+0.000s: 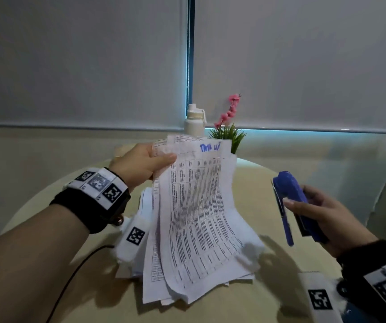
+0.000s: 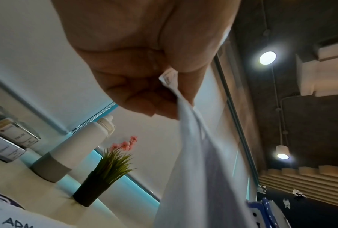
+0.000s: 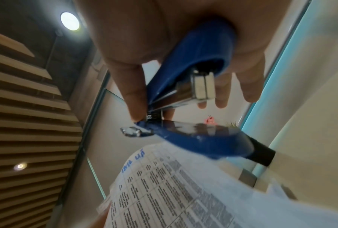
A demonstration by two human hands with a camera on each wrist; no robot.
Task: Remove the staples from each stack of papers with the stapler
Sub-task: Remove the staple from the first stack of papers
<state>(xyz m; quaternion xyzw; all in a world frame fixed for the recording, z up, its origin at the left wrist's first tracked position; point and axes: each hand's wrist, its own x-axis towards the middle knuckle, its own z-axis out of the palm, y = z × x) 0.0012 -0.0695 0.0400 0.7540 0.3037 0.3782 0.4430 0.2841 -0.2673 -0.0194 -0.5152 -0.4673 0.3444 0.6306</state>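
Observation:
My left hand (image 1: 151, 163) pinches the top left corner of a stack of printed papers (image 1: 199, 206) and holds it up off the round table, the sheets fanning down to more papers below. In the left wrist view my left hand (image 2: 164, 92) has the paper corner (image 2: 169, 78) squeezed between thumb and fingers. My right hand (image 1: 308, 206) grips a blue stapler (image 1: 292, 201) to the right of the stack, apart from it. In the right wrist view the stapler (image 3: 193, 92) stands with its arms apart, metal tip at the rear, above the papers (image 3: 174, 185).
A white bottle (image 1: 194, 120) and a small potted plant with pink flowers (image 1: 229, 129) stand at the far edge of the beige table (image 1: 252, 183). A black cable (image 1: 71, 276) runs over the table's left front. Window blinds hang behind.

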